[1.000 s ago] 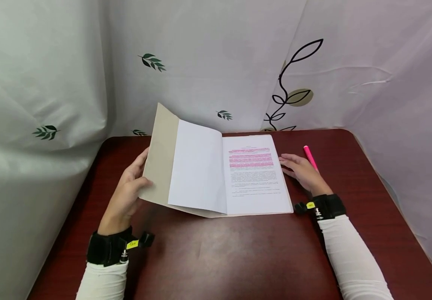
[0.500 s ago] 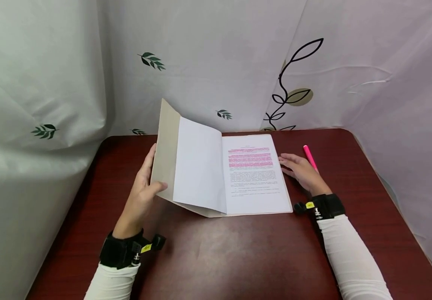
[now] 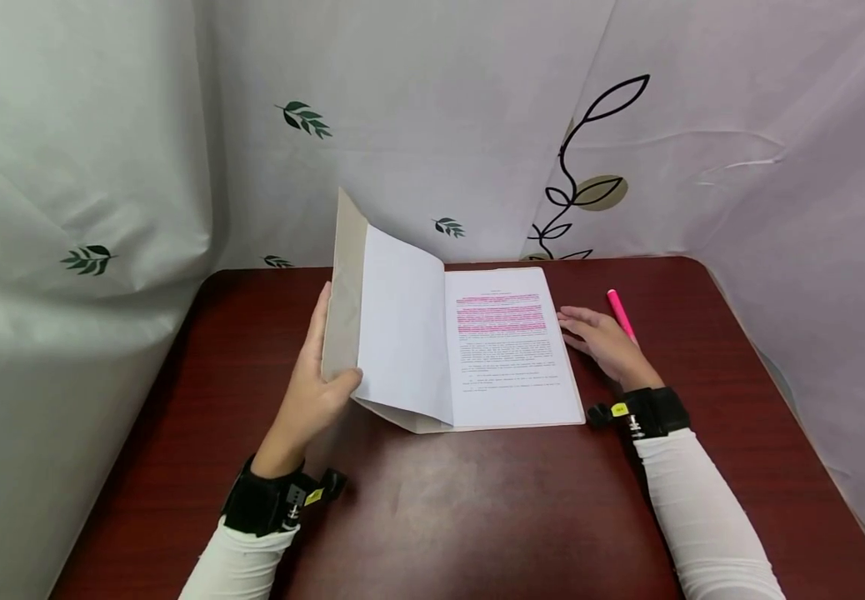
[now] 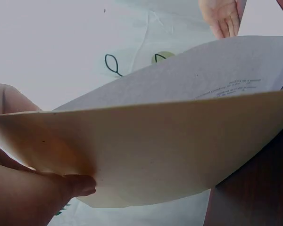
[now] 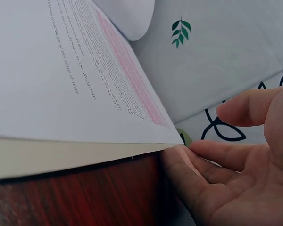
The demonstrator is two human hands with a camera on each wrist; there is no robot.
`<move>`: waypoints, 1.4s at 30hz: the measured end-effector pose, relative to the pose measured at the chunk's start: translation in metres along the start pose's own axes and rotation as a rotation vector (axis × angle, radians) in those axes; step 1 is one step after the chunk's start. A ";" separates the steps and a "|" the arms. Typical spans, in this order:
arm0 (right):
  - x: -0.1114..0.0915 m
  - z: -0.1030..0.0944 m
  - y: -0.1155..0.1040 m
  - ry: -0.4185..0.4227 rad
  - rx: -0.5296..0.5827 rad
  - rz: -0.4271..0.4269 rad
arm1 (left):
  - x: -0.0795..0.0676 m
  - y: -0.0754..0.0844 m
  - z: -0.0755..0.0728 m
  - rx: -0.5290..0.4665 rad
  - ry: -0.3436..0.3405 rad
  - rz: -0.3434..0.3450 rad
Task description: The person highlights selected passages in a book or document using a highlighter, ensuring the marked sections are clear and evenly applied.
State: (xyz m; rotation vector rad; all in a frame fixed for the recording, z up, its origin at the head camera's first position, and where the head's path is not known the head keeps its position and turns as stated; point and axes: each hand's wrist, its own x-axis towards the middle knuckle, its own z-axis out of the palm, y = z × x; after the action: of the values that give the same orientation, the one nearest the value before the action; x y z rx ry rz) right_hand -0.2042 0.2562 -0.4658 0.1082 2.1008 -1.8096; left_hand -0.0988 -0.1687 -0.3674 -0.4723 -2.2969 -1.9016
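Note:
A beige paper folder (image 3: 346, 308) lies opened on the table, its left cover raised and tilted inward. My left hand (image 3: 317, 392) grips that cover's outer edge, thumb on the inner face and fingers behind. In the left wrist view the cover (image 4: 179, 146) bends between thumb and fingers. A blank white sheet (image 3: 406, 329) leans with the cover. On the right half lies a printed page (image 3: 511, 358) with pink highlighted lines near its top. My right hand (image 3: 605, 342) rests at the page's right edge; in the right wrist view its fingertips touch the folder's edge, fingers relaxed.
A pink highlighter (image 3: 620, 312) lies on the dark red table (image 3: 477, 517), just beyond the right hand. A pale curtain (image 3: 417, 108) with leaf prints hangs behind the table's far edge. Both wrists carry black straps with small cameras.
My left hand has moved to the right, swinging the folder's left cover and the blank sheet further up and inward. My right hand and the highlighter have stayed in place.

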 end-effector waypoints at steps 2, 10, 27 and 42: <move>0.000 0.000 0.000 0.003 0.004 0.005 | 0.001 0.000 0.002 -0.005 -0.003 -0.008; -0.001 0.002 -0.001 0.002 0.005 0.012 | 0.001 0.000 0.012 -0.031 -0.007 0.007; -0.003 0.002 -0.001 -0.010 0.003 0.001 | 0.004 -0.008 0.067 0.171 0.043 0.243; -0.002 0.001 0.000 -0.012 0.005 -0.003 | 0.010 -0.004 0.106 0.273 -0.016 0.312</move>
State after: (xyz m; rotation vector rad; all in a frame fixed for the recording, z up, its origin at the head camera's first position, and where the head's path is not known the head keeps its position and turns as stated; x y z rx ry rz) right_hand -0.2020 0.2555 -0.4653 0.0956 2.0898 -1.8128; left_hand -0.0984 -0.0649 -0.3896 -0.7577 -2.2824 -1.4237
